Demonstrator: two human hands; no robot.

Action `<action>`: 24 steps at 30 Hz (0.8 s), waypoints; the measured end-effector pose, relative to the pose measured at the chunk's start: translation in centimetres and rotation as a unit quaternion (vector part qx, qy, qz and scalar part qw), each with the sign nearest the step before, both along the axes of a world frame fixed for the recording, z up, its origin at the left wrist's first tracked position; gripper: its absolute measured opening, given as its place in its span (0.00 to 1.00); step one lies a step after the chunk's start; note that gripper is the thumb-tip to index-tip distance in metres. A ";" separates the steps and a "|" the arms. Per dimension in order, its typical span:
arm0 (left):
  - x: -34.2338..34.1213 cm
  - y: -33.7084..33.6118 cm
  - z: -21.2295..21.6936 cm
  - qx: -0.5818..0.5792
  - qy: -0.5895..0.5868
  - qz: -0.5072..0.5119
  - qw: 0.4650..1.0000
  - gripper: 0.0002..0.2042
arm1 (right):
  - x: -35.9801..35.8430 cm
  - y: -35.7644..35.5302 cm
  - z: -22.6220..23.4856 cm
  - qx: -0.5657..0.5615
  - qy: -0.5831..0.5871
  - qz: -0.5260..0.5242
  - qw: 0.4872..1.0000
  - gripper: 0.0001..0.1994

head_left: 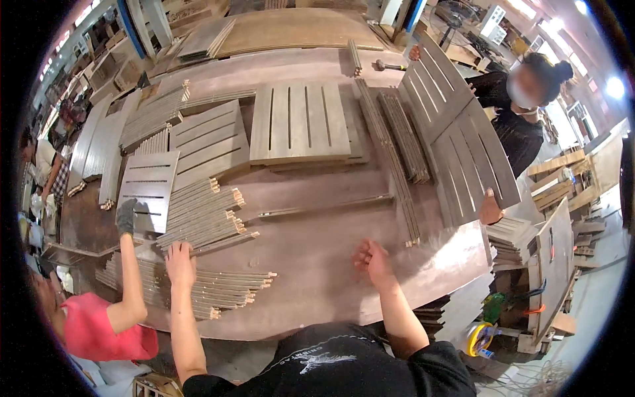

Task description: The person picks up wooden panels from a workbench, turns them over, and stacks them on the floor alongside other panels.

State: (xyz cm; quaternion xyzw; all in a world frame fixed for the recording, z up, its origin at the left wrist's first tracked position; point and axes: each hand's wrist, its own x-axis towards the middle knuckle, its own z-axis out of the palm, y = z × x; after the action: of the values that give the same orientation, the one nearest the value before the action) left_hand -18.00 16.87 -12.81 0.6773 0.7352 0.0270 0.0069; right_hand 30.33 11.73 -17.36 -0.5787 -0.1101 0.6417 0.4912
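Note:
My left hand [180, 264] lies at the near edge of a pile of thin wooden strips [205, 215], fingers stretched forward and touching them. Whether it grips one is hard to see. A second row of strips [231, 288] fans out beside my left wrist, ends toward the right. My right hand [374, 262] hovers low above the brown table [311, 264], its fingers apart and slightly bent, with nothing in them. Ahead of both hands, a single thin strip [324, 206] lies crosswise. Beyond it sits a stack of slotted grey panels [301, 122].
At right, a co-worker holds up two slotted panels [456, 126], standing on edge. Long strip bundles [390, 162] lie beside them. At left, another person's gloved hand [126, 215] touches a slotted panel [149, 182]. A hammer [390, 66] lies at the far side. Yellow tape [479, 339] is below right.

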 end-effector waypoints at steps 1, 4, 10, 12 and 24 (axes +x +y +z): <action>0.8 0.1 0.5 0.003 -0.001 -0.004 1.000 0.15 | 1.1 0.2 -1.0 0.012 0.003 -0.030 0.999 0.17; 4.1 0.2 1.8 0.029 -0.082 -0.078 0.993 0.16 | 6.5 1.7 -7.3 0.079 0.090 -0.148 0.982 0.21; 9.7 0.0 1.2 0.025 -0.182 -0.165 0.969 0.14 | 6.5 4.3 -4.1 0.071 0.195 -0.289 0.935 0.26; 11.0 0.0 0.9 0.043 -0.208 -0.228 0.950 0.12 | 6.4 4.7 -4.3 0.072 0.190 -0.291 0.935 0.27; 12.6 -1.6 -0.7 0.011 -0.218 -0.219 0.951 0.10 | 7.2 5.3 -5.0 0.102 0.219 -0.325 0.914 0.23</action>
State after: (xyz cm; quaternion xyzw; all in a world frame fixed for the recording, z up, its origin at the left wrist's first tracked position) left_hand -5.43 15.29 -13.52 0.7996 0.5488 0.1795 0.1653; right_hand 37.57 17.01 -22.37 -0.3744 0.1301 0.5424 0.7407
